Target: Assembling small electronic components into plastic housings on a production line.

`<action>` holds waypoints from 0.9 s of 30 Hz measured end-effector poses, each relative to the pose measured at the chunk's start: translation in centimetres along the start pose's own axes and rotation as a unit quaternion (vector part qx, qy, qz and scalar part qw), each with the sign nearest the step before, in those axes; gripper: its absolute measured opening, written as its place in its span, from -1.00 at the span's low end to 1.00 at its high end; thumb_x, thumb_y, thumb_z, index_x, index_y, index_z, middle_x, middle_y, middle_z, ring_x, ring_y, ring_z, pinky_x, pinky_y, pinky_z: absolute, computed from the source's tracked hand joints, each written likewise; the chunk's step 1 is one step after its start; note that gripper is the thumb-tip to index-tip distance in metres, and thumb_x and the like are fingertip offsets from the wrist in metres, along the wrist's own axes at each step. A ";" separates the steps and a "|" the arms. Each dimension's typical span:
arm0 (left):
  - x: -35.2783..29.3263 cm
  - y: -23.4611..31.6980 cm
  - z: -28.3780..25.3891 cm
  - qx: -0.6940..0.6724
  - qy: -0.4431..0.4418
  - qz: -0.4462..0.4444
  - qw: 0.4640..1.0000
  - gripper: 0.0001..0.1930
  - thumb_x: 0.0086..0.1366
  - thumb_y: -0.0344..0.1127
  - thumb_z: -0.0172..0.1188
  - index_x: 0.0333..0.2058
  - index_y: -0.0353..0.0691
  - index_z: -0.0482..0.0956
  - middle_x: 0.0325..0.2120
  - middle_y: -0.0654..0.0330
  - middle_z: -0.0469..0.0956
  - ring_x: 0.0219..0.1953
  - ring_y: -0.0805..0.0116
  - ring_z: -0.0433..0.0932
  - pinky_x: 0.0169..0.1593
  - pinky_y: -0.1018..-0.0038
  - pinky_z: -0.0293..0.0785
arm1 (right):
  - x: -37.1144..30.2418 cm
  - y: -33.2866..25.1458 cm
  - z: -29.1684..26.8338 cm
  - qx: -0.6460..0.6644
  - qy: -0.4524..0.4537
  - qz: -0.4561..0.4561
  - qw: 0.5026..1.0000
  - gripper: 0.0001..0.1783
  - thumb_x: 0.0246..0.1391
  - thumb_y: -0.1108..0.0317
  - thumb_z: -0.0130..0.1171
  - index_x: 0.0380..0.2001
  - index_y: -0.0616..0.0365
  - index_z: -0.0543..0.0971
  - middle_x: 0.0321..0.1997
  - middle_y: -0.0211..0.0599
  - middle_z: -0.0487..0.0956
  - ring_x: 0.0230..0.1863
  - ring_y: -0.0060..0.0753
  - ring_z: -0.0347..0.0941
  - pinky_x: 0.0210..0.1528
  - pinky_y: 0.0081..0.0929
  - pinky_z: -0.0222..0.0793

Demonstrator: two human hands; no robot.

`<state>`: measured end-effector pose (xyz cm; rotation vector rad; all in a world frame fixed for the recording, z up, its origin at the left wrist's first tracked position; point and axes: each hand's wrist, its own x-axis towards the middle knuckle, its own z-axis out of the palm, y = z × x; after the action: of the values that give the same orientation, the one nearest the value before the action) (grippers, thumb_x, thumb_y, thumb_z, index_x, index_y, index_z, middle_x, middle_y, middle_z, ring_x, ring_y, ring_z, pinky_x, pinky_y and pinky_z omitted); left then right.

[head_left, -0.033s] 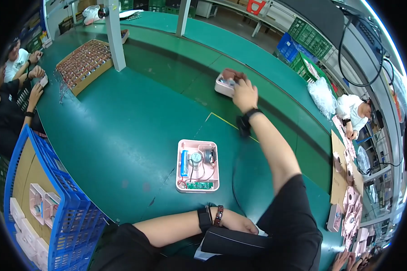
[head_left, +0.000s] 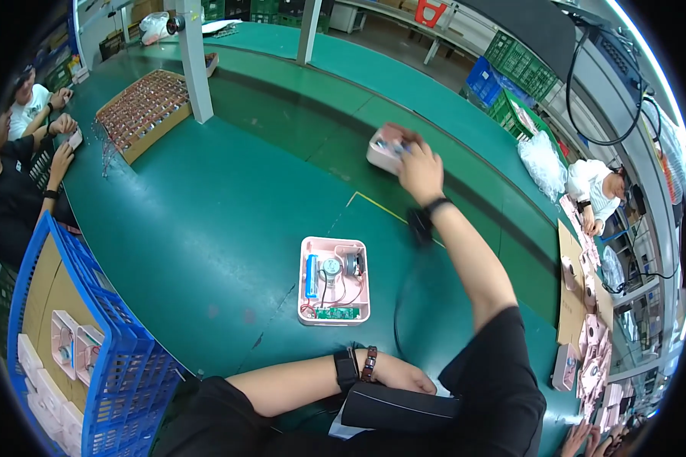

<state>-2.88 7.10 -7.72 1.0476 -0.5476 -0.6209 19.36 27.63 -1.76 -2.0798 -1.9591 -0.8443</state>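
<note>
Stretched out over the far strip of the green table, my right hand (head_left: 420,169) grips the edge of a small open pink plastic housing (head_left: 384,156). Its fingers are blurred and partly cover the parts inside. Nearer to me, a second open pink housing (head_left: 334,318) lies on the table, holding a blue battery cell (head_left: 312,276), a round silver part (head_left: 331,268), a dark round part, wires and a green circuit board (head_left: 337,313). My left hand (head_left: 400,373) rests loosely closed by the near table edge, beside a black padded item (head_left: 396,411); nothing shows in it.
A blue crate (head_left: 122,365) with pink housings stands at left. Beyond it, a box of small parts (head_left: 145,107) sits beside a grey post (head_left: 196,68). Pink parts (head_left: 593,354) lie along the right edge. Other people work left and right.
My right hand and the pink housing in it have shifted slightly to the right and nearer to me. My left hand and the other housing stay in place.
</note>
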 end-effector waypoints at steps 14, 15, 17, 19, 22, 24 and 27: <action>1.8 5.2 3.0 0.511 0.314 0.046 0.799 -0.79 0.34 -0.14 0.11 -0.22 -0.13 0.57 -0.37 0.16 0.56 -0.29 0.22 0.59 -0.24 0.37 0.47 | -36.3 -2.6 -24.1 0.097 -0.187 0.096 0.973 -0.86 -0.12 0.50 0.16 -0.39 0.18 0.51 -0.28 -0.21 0.43 -0.22 -0.08 0.37 -0.10 -0.19 0.26; 2.5 6.5 3.8 0.574 0.327 0.045 0.749 -0.82 0.30 -0.19 0.15 -0.25 -0.15 0.58 -0.37 0.15 0.56 -0.31 0.15 0.58 -0.29 0.35 0.48 | -36.8 -1.1 -24.7 0.173 -0.159 0.099 0.967 -0.82 -0.09 0.50 0.17 -0.33 0.21 0.52 -0.27 -0.21 0.44 -0.21 -0.08 0.39 -0.10 -0.19 0.29; 3.8 8.1 5.0 0.648 0.338 0.038 0.681 -0.84 0.24 -0.24 0.20 -0.27 -0.16 0.59 -0.38 0.17 0.56 -0.33 0.10 0.57 -0.34 0.30 0.48 | -36.2 0.9 -26.5 0.325 -0.047 0.154 0.932 -0.76 -0.04 0.51 0.18 -0.23 0.26 0.52 -0.28 -0.23 0.47 -0.20 -0.11 0.44 -0.13 -0.23 0.35; 5.2 8.5 5.4 0.654 0.334 0.026 0.678 -0.83 0.22 -0.24 0.21 -0.26 -0.15 0.59 -0.40 0.19 0.56 -0.34 0.12 0.58 -0.35 0.28 0.47 | -35.3 0.0 -28.4 0.397 0.027 0.218 0.891 -0.74 -0.01 0.52 0.19 -0.19 0.29 0.52 -0.29 -0.23 0.48 -0.20 -0.15 0.47 -0.15 -0.25 0.37; 7.0 7.9 6.8 0.666 0.320 0.030 0.673 -0.80 0.19 -0.22 0.24 -0.27 -0.17 0.58 -0.37 0.18 0.58 -0.34 0.11 0.58 -0.34 0.29 0.48 | -35.9 -3.2 -29.6 0.560 0.018 0.279 0.780 -0.72 -0.01 0.55 0.22 -0.16 0.25 0.53 -0.33 -0.25 0.49 -0.17 -0.30 0.47 -0.14 -0.35 0.37; 7.2 7.6 7.8 0.660 0.331 0.059 0.672 -0.80 0.20 -0.24 0.24 -0.26 -0.20 0.57 -0.34 0.15 0.60 -0.34 0.11 0.59 -0.34 0.32 0.48 | -37.1 -3.6 -29.9 0.482 0.009 0.299 0.824 -0.70 -0.05 0.58 0.24 -0.17 0.22 0.55 -0.32 -0.25 0.49 -0.20 -0.31 0.46 -0.13 -0.37 0.36; 6.2 7.8 9.0 0.610 0.340 0.029 0.715 -0.80 0.21 -0.26 0.24 -0.26 -0.23 0.55 -0.33 0.11 0.61 -0.34 0.12 0.60 -0.34 0.35 0.47 | -38.8 -3.8 -30.4 0.417 0.010 0.301 0.858 -0.69 -0.09 0.58 0.28 -0.19 0.19 0.56 -0.33 -0.25 0.48 -0.25 -0.31 0.45 -0.15 -0.39 0.34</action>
<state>-3.01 0.00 3.77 2.3628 -0.2690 0.3532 7.71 -20.15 3.01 -1.8714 -1.1604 0.1191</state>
